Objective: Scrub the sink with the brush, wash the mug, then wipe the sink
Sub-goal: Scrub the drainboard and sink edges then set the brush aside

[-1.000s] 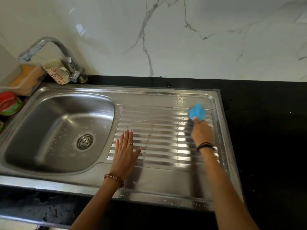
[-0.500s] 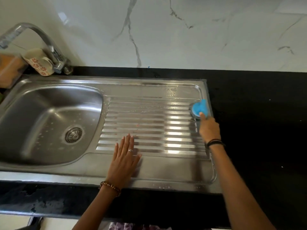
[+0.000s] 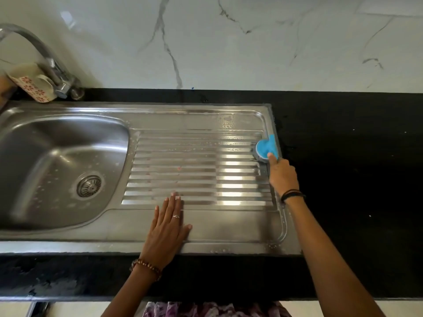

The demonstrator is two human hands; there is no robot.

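Observation:
The steel sink (image 3: 206, 115) has a basin on the left and a ribbed drainboard (image 3: 194, 170) on the right, wet with droplets. My right hand (image 3: 282, 173) grips the blue brush (image 3: 266, 149) and holds it on the drainboard's far right edge, by the black counter. My left hand (image 3: 166, 232) lies flat, fingers straight, on the sink's front rim below the ribs. A cream mug (image 3: 32, 84) with red flowers lies tilted behind the tap at the far left.
A curved steel tap (image 3: 49, 62) stands at the sink's back left corner. The drain strainer (image 3: 88, 186) sits in the basin floor. Black counter (image 3: 348, 168) runs to the right and along the front. A marble wall rises behind.
My right hand has slid the brush rightward along the drainboard to its far right edge. My left hand has stayed flat near the front rim. The view has shifted right.

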